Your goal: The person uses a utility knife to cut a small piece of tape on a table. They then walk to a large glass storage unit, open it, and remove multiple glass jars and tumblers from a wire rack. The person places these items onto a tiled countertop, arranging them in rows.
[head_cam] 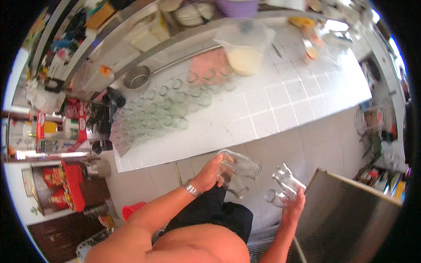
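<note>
My left hand (209,174), with a metal watch band at the wrist, grips two clear glass bottles (245,166) by one end. Their mouths point right, over the floor just off the counter's front edge. In my right hand (295,201) are two more clear glass bottles (289,180), with mouths toward the upper left. A gap separates the two pairs. On the white tiled counter (223,128), many similar glass bottles (167,105) stand upright in close rows at the left. Beyond them is a translucent plastic container (246,56) with a cream-coloured content. Motion blurs the counter items.
A metal pot (137,77) sits at the counter's back left, and a pink cloth (210,62) lies near the container. A knife-like utensil (277,51) is farther right. A dark panel (352,210) rises close to my right arm. A red bucket (132,210) is below my left forearm.
</note>
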The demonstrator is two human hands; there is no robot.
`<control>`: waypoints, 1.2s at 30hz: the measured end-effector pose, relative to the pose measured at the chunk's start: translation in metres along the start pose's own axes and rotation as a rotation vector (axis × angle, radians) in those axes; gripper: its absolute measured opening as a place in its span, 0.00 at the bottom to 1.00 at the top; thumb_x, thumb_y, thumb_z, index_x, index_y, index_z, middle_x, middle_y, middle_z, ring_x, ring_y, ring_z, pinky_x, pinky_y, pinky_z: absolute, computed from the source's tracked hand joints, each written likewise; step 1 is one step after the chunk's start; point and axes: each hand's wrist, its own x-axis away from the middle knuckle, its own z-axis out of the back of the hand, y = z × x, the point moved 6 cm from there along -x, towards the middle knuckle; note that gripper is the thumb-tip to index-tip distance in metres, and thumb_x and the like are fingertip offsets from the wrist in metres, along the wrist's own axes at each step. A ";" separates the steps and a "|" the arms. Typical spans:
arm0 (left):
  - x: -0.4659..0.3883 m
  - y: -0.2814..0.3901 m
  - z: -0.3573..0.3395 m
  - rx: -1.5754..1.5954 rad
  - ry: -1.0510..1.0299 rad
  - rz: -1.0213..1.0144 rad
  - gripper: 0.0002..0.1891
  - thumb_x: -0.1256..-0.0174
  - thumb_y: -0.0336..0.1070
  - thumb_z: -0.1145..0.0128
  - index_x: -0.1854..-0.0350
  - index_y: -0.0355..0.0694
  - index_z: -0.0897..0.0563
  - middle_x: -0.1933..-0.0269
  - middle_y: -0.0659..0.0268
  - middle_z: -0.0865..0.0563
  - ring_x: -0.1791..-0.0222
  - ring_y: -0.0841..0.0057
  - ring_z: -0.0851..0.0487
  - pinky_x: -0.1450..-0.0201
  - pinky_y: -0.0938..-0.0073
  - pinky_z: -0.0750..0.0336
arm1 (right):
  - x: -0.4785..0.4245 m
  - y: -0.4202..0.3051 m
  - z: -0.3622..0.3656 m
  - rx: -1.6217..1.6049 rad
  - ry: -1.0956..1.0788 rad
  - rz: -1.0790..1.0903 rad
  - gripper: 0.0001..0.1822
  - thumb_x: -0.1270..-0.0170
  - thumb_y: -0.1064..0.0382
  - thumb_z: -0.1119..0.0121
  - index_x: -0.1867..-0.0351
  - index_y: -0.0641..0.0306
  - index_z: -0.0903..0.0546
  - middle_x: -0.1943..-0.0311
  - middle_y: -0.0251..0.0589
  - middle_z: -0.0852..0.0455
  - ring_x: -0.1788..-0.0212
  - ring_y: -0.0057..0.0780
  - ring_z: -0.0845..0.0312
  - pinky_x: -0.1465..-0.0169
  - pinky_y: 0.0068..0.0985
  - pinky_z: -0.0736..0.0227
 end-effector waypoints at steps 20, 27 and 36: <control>-0.087 0.078 -0.037 0.837 0.678 0.038 0.49 0.38 0.84 0.47 0.29 0.45 0.28 0.35 0.72 0.25 0.54 0.68 0.15 0.72 0.76 0.33 | -0.144 -0.060 -0.242 -0.340 -0.081 -0.779 0.45 0.38 0.23 0.36 0.31 0.54 0.28 0.41 0.44 0.24 0.45 0.42 0.23 0.46 0.39 0.15; -0.111 0.053 -0.068 0.991 0.649 0.008 0.47 0.37 0.83 0.45 0.33 0.45 0.32 0.36 0.65 0.25 0.51 0.63 0.16 0.74 0.80 0.31 | -0.159 -0.065 -0.243 -0.294 -0.174 -0.920 0.45 0.36 0.23 0.40 0.31 0.57 0.27 0.39 0.52 0.25 0.50 0.48 0.20 0.56 0.34 0.11; -0.127 0.046 -0.065 1.014 0.463 0.039 0.46 0.35 0.82 0.49 0.35 0.40 0.29 0.42 0.56 0.17 0.48 0.55 0.13 0.77 0.83 0.26 | -0.190 -0.065 -0.244 -0.037 -0.194 -0.964 0.47 0.33 0.22 0.46 0.30 0.62 0.27 0.46 0.51 0.17 0.59 0.40 0.17 0.63 0.29 0.16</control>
